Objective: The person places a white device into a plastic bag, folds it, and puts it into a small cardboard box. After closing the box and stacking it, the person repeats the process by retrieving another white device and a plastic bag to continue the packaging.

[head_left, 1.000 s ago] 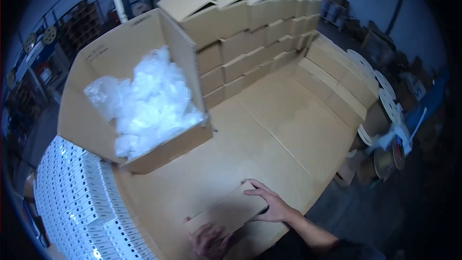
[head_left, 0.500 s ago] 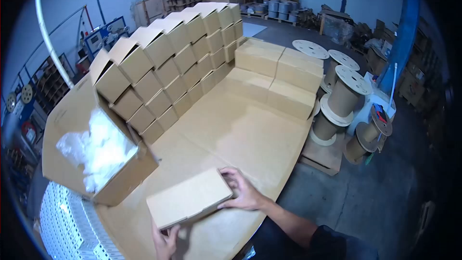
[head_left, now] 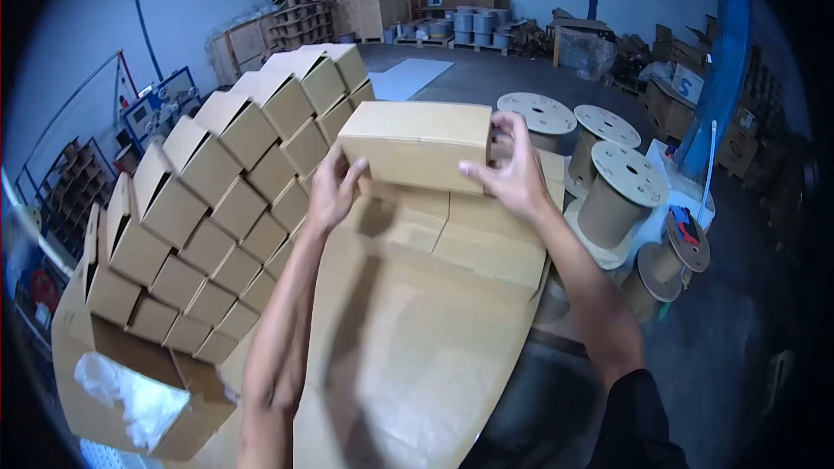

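Held up over the far end of the table is a closed cardboard box [head_left: 413, 143], long and brown. My left hand [head_left: 334, 187] grips its left end, thumb on the near side. Around the right end my right hand [head_left: 512, 169] is closed, thumb on the near face and fingers at the end. Behind and below the held box lie more cardboard boxes [head_left: 495, 247], partly hidden by it. To the left rises a tall stack of cardboard boxes [head_left: 213, 247] with their end flaps ajar.
A large open carton [head_left: 78, 391] with clear plastic bags [head_left: 135, 395] stands at the lower left. The cardboard-covered table [head_left: 408, 365] spans the middle. Cable spools [head_left: 612, 200] stand beyond its right edge, near a blue pillar [head_left: 717, 61].
Both hands have carried the box from the near part of the table forward and up to its far end. The view has shifted towards the far end too.
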A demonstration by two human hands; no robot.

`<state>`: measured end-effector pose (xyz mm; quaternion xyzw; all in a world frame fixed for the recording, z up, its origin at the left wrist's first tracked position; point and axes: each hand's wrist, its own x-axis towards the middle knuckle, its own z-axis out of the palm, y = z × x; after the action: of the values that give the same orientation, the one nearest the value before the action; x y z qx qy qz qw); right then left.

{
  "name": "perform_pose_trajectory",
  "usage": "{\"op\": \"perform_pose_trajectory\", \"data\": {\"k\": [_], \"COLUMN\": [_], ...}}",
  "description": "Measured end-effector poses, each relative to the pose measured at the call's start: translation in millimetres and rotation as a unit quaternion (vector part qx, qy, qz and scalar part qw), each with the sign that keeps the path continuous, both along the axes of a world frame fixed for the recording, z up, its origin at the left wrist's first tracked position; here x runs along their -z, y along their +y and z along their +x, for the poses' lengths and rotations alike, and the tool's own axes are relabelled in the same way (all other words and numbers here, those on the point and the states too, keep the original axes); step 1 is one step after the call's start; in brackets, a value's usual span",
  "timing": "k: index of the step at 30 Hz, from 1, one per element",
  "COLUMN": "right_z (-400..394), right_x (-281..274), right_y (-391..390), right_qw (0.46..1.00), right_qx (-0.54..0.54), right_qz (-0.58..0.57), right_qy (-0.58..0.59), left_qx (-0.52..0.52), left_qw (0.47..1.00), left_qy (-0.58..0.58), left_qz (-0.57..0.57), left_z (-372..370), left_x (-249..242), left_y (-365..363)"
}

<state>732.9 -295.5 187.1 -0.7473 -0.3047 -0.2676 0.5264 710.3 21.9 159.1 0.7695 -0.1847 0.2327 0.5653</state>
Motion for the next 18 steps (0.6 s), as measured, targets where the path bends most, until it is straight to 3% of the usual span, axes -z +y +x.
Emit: {"op": "perform_pose_trajectory", "data": {"k": [2,4,6,9,18], "right_z": [39.9,79.6,108.0,134.3,147.1], "right_x": [-23.7,-21.5,-13.9,3.0,28.5], "right_y": [1.6,1.9,2.6,5.0,15.1], "right_qw": [0.997,0.995,0.993,0.991,0.989], "right_qx": [0.020,0.068,0.082,0.078,0.084], "right_qz": [-0.021,-0.067,-0.084,-0.085,-0.079], "right_qy": [0.069,0.007,0.025,0.069,0.097], "left_qx": [-0.012,-0.037,-0.024,-0.056,-0.158], "left_qw": [1.000,0.998,0.996,0.997,0.983], "left_qy": [0.015,0.054,0.075,0.026,-0.009], "left_qz": [-0.008,0.023,0.028,0.052,0.090], "left_z": [68.5,113.5,151.3,192.0,186.8], "left_x": [-2.7,-1.6,6.6,32.7,34.9], "left_y": [-1.0,2.4,5.9,16.2,4.5]}}
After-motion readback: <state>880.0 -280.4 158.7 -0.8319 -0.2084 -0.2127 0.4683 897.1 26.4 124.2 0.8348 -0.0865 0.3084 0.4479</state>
